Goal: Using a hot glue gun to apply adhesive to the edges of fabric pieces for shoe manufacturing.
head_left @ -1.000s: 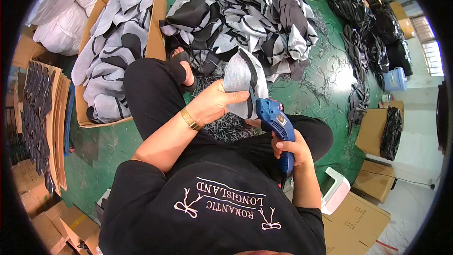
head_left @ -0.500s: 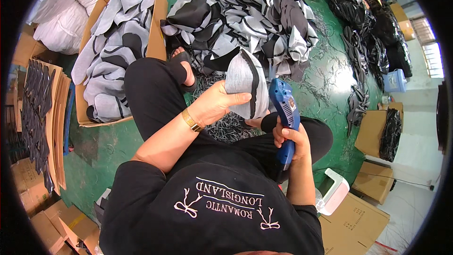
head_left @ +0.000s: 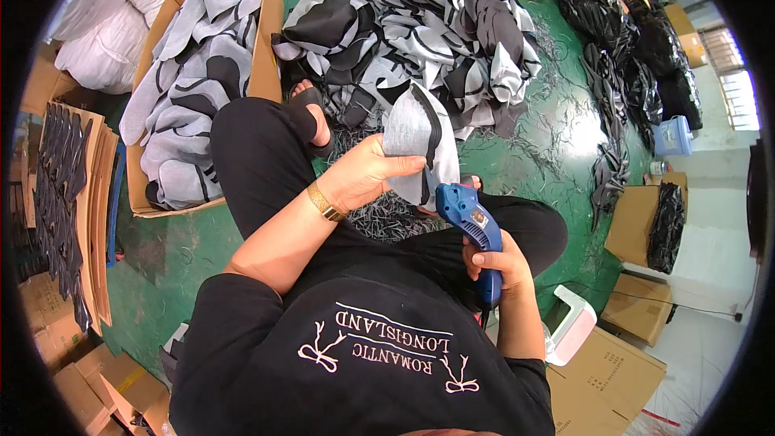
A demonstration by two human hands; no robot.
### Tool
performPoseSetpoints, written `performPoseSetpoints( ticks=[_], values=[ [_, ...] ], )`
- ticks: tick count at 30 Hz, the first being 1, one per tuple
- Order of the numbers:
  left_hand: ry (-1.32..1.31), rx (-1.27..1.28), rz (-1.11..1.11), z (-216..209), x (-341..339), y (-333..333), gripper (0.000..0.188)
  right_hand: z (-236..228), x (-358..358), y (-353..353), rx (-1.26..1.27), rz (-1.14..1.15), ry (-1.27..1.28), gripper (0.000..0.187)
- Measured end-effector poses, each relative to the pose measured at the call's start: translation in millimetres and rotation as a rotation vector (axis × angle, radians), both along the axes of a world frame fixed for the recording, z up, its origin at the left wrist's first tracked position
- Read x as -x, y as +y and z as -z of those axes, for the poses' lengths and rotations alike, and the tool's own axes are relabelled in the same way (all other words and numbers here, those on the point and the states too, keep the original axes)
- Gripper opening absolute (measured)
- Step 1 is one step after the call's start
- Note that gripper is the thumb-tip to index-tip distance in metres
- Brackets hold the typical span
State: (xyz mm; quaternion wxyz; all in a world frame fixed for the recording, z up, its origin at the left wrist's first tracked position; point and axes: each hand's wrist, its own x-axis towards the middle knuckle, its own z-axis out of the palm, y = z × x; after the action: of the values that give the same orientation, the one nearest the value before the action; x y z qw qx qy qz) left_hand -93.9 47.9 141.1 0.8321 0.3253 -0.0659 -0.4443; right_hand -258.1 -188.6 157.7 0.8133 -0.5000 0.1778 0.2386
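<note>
My left hand [head_left: 359, 176] pinches a curved grey fabric piece [head_left: 410, 131] with a black strip along its seam, thumb on top. In my right hand [head_left: 502, 260] is a pair of blue electric scissors [head_left: 467, 214], fingers wrapped round the handle. The head of the scissors meets the lower edge of the piece, near the end of the black strip. The blades are mostly hidden there, so I cannot tell whether they are in the cloth.
A large heap of grey and black fabric pieces [head_left: 420, 32] lies ahead on the green floor, among thin trimmings [head_left: 391, 220]. At the left stands a cardboard box [head_left: 269, 40] full of similar pieces. Black plastic bags [head_left: 593, 20] and a blue-lidded bucket [head_left: 672, 137] are at the right.
My right hand has brought the electric scissors left and nearer to me, from beside the piece to its lower edge. My left hand holds the piece in nearly the same place.
</note>
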Motion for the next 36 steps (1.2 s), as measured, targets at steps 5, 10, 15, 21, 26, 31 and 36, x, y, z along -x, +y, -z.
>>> performPoseSetpoints(
  ticks=[5, 10, 15, 21, 26, 31, 36],
  values=[
    [-0.016, -0.023, -0.005, -6, 4, 1, 0.034, -1, 1, 1, 0.050, -0.003, -0.014, 0.040],
    [-0.008, -0.013, -0.007, -6, 7, 1, 0.034, 0, 2, 6, 0.039, 0.013, -0.029, 0.041],
    [-0.061, -0.049, -0.026, -2, 9, 0, 0.034, -2, 1, 16, 0.046, 0.065, -0.029, 0.040],
    [-0.150, -0.109, -0.007, -7, 11, 0, 0.029, -2, -3, 19, -0.026, 0.124, -0.024, 0.043],
    [-0.222, -0.155, -0.004, -9, 10, 2, 0.029, -7, -14, 25, -0.036, 0.190, -0.057, 0.044],
    [-0.218, -0.108, 0.032, -7, 16, -2, 0.031, -12, -37, 19, 0.056, 0.257, -0.177, 0.049],
    [-0.262, -0.098, 0.071, -7, 26, -11, 0.035, -36, -67, 28, 0.362, 0.264, -0.304, 0.046]
  ],
)
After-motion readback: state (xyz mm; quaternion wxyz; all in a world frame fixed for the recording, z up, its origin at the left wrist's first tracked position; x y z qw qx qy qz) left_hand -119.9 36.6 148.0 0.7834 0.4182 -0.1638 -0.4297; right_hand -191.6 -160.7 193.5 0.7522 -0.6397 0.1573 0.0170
